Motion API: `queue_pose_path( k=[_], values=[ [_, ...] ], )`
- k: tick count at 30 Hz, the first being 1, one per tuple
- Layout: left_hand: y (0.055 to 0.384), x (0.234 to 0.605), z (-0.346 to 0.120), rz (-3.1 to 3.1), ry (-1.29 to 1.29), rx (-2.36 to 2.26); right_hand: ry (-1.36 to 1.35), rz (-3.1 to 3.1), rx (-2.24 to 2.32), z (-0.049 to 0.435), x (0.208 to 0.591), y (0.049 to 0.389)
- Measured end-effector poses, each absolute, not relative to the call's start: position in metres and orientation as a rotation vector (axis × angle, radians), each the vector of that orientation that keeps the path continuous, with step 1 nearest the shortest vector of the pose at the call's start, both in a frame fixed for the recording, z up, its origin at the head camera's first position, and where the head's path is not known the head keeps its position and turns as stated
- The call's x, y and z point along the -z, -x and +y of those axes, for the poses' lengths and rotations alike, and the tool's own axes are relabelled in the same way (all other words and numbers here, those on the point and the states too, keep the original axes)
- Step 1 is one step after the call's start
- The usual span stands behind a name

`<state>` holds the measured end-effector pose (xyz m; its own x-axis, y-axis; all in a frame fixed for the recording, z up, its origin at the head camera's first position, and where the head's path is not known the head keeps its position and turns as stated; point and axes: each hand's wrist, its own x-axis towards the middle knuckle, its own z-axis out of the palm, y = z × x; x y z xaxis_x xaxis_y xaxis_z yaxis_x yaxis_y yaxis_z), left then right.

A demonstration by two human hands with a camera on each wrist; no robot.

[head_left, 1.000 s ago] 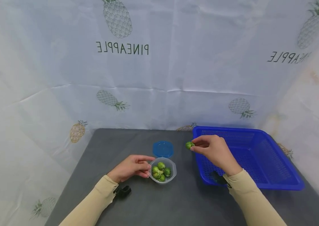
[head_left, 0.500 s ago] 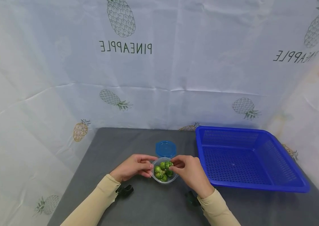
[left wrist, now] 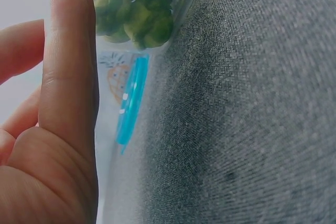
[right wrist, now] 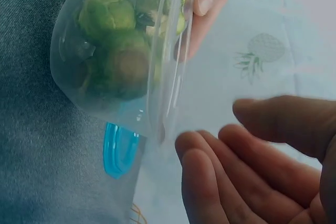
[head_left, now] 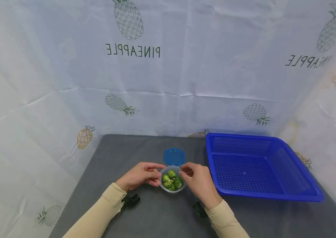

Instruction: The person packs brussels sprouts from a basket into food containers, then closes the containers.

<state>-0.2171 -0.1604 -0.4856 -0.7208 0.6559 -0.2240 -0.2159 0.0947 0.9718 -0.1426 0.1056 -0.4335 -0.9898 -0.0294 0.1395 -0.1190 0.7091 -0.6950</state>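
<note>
A small clear plastic container (head_left: pixel 173 191) holds several Brussels sprouts (head_left: pixel 171 174), which show through its wall in the right wrist view. My left hand (head_left: pixel 142 175) holds the container at its left side, index finger along the far rim and thumb by the near left rim. In the left wrist view, one straight finger (left wrist: pixel 71 61) reaches up to the container's wall. Close to the right rim is my right hand (head_left: pixel 199 181), nothing between thumb and bent fingers (right wrist: pixel 199 182). Just behind the container lies a blue lid (head_left: pixel 174 156), flat on the table.
To the right on the grey table (head_left: pixel 126 148) stands a large blue perforated basket (head_left: pixel 245 173) with no produce visible inside. A white pineapple-print curtain (head_left: pixel 203 76) hangs behind and along both sides.
My right hand came left from over the basket's edge with a Brussels sprout, lowered it into the container and let it go. My left hand stayed at the container.
</note>
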Motion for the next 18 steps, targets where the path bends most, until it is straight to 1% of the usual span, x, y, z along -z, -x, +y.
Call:
queue_pose_path(
  k=[7, 12, 15, 18],
  values=[
    [0.215, 0.486, -0.161, 1.737, -0.439, -1.697, -0.072, -2.748, -1.153, 0.101, 0.435, 0.156],
    [0.219, 0.482, -0.163, 1.794, -0.436, -1.623, -0.089, -2.799, -1.188, 0.101, 0.421, 0.178],
    [0.230, 0.474, -0.165, 1.861, -0.384, -1.584, -0.063, -2.908, -1.206, 0.104, 0.409, 0.199],
    [0.250, 0.465, -0.164, 1.917, -0.259, -1.607, -0.028, -3.042, -1.198, 0.107, 0.400, 0.222]
  ],
)
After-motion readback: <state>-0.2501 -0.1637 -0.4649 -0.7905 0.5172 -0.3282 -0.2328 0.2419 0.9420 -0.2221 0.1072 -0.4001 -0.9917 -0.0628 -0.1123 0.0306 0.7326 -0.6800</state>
